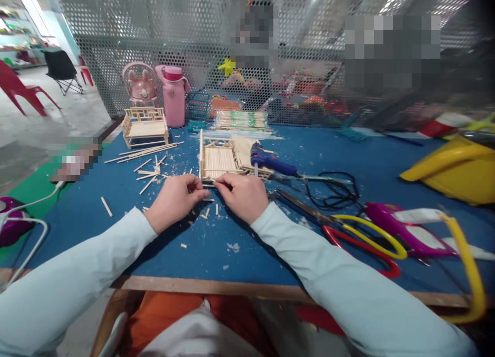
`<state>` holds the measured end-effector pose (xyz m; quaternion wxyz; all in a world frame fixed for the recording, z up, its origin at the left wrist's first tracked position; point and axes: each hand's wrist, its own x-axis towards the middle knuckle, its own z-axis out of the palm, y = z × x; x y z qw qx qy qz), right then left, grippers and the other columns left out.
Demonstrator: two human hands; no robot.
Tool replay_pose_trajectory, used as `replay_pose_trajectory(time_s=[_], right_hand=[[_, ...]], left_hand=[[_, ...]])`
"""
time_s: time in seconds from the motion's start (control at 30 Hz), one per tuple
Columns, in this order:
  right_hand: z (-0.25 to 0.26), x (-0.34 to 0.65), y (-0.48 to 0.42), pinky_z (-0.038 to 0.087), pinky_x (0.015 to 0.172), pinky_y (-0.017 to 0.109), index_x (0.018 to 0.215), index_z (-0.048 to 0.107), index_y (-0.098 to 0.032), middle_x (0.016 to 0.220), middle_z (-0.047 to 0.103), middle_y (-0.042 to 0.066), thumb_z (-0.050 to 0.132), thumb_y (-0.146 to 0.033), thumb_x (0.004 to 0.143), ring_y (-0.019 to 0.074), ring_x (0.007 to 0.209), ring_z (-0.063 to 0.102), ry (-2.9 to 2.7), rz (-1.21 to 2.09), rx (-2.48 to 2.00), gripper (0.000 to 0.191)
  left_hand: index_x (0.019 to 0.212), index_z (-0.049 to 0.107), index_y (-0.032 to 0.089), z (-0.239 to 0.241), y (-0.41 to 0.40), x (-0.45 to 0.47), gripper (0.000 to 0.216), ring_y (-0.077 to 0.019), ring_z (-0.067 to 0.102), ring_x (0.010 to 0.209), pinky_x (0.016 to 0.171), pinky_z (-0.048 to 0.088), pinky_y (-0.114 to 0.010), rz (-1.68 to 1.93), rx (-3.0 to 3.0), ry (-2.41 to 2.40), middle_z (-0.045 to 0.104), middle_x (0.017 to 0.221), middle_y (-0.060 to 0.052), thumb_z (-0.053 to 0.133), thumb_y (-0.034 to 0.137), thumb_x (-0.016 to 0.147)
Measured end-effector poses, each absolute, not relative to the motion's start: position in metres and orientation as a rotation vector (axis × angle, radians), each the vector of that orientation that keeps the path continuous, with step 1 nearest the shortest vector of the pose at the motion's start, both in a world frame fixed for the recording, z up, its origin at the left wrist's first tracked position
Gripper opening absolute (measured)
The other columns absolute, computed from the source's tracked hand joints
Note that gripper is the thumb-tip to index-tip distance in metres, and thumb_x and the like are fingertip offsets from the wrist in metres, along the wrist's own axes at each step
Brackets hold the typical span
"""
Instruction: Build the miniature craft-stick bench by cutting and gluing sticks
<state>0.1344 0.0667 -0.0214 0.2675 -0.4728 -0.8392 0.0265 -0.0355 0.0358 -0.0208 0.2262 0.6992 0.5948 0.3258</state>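
Observation:
A miniature bench of thin wooden sticks [219, 159] stands in the middle of the table, its front edge toward me. My left hand [178, 198] is at its front left corner, thumb and fingers pinched together; what lies between them is hidden. Close beside it, my right hand [245, 193] pinches a small wooden stick at the bench's front edge. Behind the right hand, a blue glue gun [276, 164] rests on a flat stack of wooden sticks [243, 150]. Another miniature stick bench [145, 129] stands at the back left.
Loose sticks [149, 172] and offcuts lie left of my hands. Scissors [309, 210] with red and yellow handles, a black cable [336, 189] and a purple tool [410, 231] lie right. A pink bottle [174, 97] and bundled sticks [242, 120] stand before a perforated metal screen [309, 53].

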Motion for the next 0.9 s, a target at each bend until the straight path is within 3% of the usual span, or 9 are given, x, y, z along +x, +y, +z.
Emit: replay_pose_trajectory(time_s=[0.23, 0.4, 0.5, 0.63, 0.73, 0.9], right_hand=[[-0.024, 0.136, 0.064, 0.043, 0.057, 0.022, 0.076, 0.072, -0.017, 0.068, 0.072, 0.002, 0.059, -0.027, 0.08, 0.0114, 0.056, 0.06, -2.071, 0.462, -1.033, 0.016], [-0.022, 0.139, 0.062, 0.039, 0.054, 0.021, 0.074, 0.07, -0.016, 0.059, 0.066, 0.0, 0.059, -0.027, 0.079, 0.0095, 0.05, 0.053, -2.148, 0.469, -1.01, 0.017], [-0.02, 0.144, 0.064, 0.041, 0.059, 0.023, 0.084, 0.066, -0.016, 0.071, 0.068, 0.002, 0.054, -0.018, 0.078, 0.0112, 0.058, 0.057, -2.244, 0.47, -0.952, 0.013], [-0.016, 0.151, 0.063, 0.043, 0.061, 0.022, 0.091, 0.059, -0.016, 0.083, 0.067, 0.003, 0.046, -0.004, 0.068, 0.0111, 0.064, 0.058, -2.203, 0.492, -0.944, 0.029], [-0.013, 0.15, 0.06, 0.041, 0.059, 0.023, 0.081, 0.062, -0.016, 0.073, 0.066, 0.002, 0.053, -0.015, 0.073, 0.0109, 0.059, 0.055, -2.264, 0.458, -0.948, 0.011], [-0.014, 0.145, 0.057, 0.04, 0.06, 0.023, 0.079, 0.067, -0.017, 0.073, 0.068, 0.003, 0.056, -0.026, 0.078, 0.0116, 0.061, 0.056, -2.29, 0.344, -0.976, 0.014]], left_hand=[[0.087, 0.07, 0.014, -0.018, 0.034, -0.03, 0.027, -0.0098, 0.045, 0.05, 0.048, 0.033, -0.022, 0.97, 1.765, 1.569, 0.06, 0.056, 0.001, 0.057, 0.037, 0.079], [0.074, 0.065, 0.014, -0.017, 0.031, -0.027, 0.023, -0.0074, 0.042, 0.045, 0.045, 0.032, -0.02, 0.99, 1.659, 1.448, 0.054, 0.051, 0.003, 0.054, 0.033, 0.08], [0.069, 0.061, 0.014, -0.016, 0.032, -0.026, 0.026, -0.0059, 0.04, 0.042, 0.041, 0.031, -0.019, 0.931, 1.487, 1.377, 0.053, 0.052, 0.003, 0.051, 0.033, 0.083], [0.069, 0.059, 0.014, -0.014, 0.032, -0.025, 0.025, -0.0051, 0.039, 0.04, 0.038, 0.029, -0.018, 0.909, 1.355, 1.364, 0.053, 0.051, 0.003, 0.052, 0.034, 0.082], [0.067, 0.059, 0.015, -0.015, 0.031, -0.026, 0.026, -0.0057, 0.036, 0.039, 0.039, 0.028, -0.019, 0.924, 1.458, 1.37, 0.047, 0.046, 0.005, 0.053, 0.037, 0.081], [0.071, 0.064, 0.015, -0.021, 0.031, -0.027, 0.027, -0.0074, 0.04, 0.045, 0.044, 0.031, -0.02, 0.944, 1.626, 1.379, 0.05, 0.05, 0.004, 0.054, 0.039, 0.08]])
